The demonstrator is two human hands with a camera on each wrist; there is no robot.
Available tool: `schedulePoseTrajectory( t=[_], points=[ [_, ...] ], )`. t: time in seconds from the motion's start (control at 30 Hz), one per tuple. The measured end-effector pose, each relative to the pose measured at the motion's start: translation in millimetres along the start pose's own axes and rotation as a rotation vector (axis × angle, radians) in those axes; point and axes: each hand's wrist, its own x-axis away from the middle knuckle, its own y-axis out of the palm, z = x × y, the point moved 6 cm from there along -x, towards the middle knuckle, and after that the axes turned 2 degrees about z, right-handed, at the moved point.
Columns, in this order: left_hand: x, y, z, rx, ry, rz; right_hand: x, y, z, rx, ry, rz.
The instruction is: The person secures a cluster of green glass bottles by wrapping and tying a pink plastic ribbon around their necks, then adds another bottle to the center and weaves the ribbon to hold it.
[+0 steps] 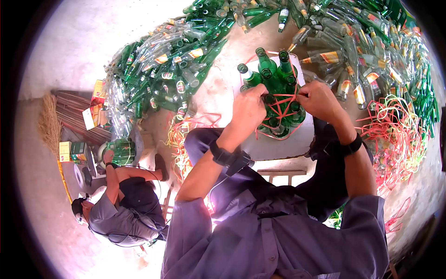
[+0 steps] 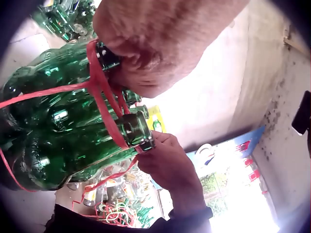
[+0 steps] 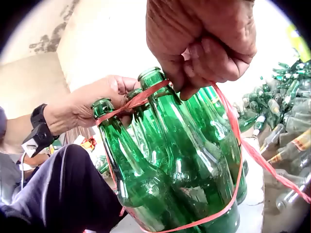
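2 ppl [image 1: 125, 216], wearer's L hand [image 1: 251, 106] + R hand [image 1: 320, 100], approx. 9 bundled grn btls [image 1: 275, 83], 1 wht stand [image 1: 278, 149], 1 broom [image 1: 52, 130]

Glossy glass btls [image 3: 180, 150] w/ shiny plastic ribbon [image 3: 235, 125]; matt cloth shirt [image 1: 237, 239].

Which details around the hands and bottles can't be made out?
Head view: fingertips of the left hand, hidden beneath the hand itself.
Head view: lettering on the heaped bottles, too small.
Right wrist: rest of the red strap, cut by the right edge.
Right wrist: front green bottles, bases cut by the lower edge.
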Motion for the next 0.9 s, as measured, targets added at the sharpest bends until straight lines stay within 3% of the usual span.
schedulePoseTrajectory(
  t=[0.13, 0.2, 0.3, 0.33, 0.53, 0.6, 0.7, 0.9],
  points=[
    [16, -9, 9, 0.059, 0.002, 0.078, 6, -6, -8, 0.009, 0.006, 0.071],
    [28, -24, 46, -0.077, 0.314, 0.222, 6, -6, -7, 0.019, 0.019, 0.081],
    [34, -23, 81, -0.184, 0.386, 0.134, 6, -6, -9, 0.05, 0.004, 0.088],
    [32, -8, 84, -0.263, 0.361, -0.018, 5, -6, -11, 0.051, -0.006, 0.088],
    [31, 10, 71, -0.346, 0.347, 0.017, 12, -7, 0, -0.11, -0.03, 0.05],
    [32, 10, 69, -0.342, 0.325, -0.009, 13, -11, 2, -0.177, -0.1, 0.154],
    [30, 11, 68, -0.343, 0.322, -0.019, 14, -15, 4, -0.153, -0.003, 0.087],
    [28, 10, 70, -0.365, 0.324, -0.035, 12, -14, 8, -0.176, -0.016, 0.142]
  ],
)
